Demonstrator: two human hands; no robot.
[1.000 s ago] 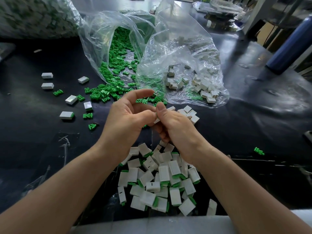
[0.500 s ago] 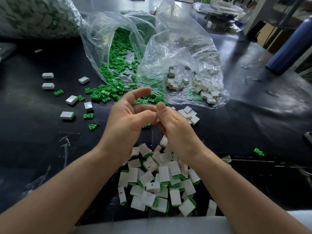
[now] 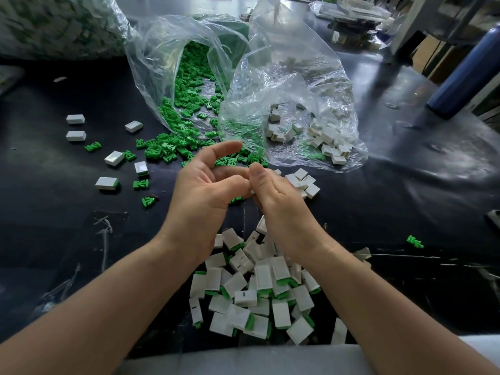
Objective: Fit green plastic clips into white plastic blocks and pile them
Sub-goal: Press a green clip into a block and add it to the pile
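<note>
Two hands stay joined above the black table (image 3: 54, 239), hardly moved from a second ago. The left hand (image 3: 205, 190) and right hand (image 3: 281, 201) both pinch one white block (image 3: 252, 191), a mere sliver between curled fingers; any clip in it is hidden. The left forefinger remains stretched. The pile (image 3: 263, 277) lies under the wrists, and loose green clips (image 3: 162, 151) lie beyond.
</note>
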